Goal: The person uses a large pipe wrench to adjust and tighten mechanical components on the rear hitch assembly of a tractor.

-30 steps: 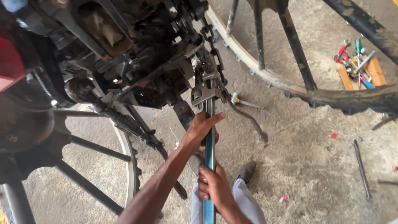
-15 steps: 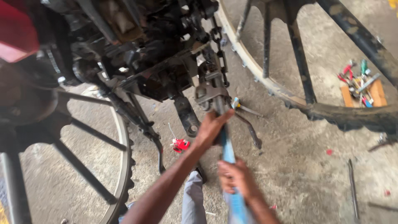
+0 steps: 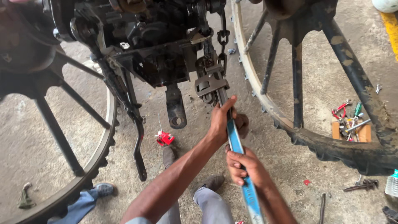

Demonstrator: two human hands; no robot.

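1 head camera looks steeply down, close above the concrete floor (image 3: 290,166).

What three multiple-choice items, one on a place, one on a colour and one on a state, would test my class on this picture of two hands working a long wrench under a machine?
1. Where does the small red thing lie?
A. on the concrete floor, left of the left hand
B. on the wooden board
C. in the right hand

2. What colour is the pipe wrench handle?
A. yellow
B. blue
C. green

3. How do the hands stand on the handle?
A. both open, off it
B. only one grips
C. both closed around it

Answers: 1 A, it rests on bare concrete; 2 B, blue shows between the hands; 3 C, both sets of fingers wrap it.
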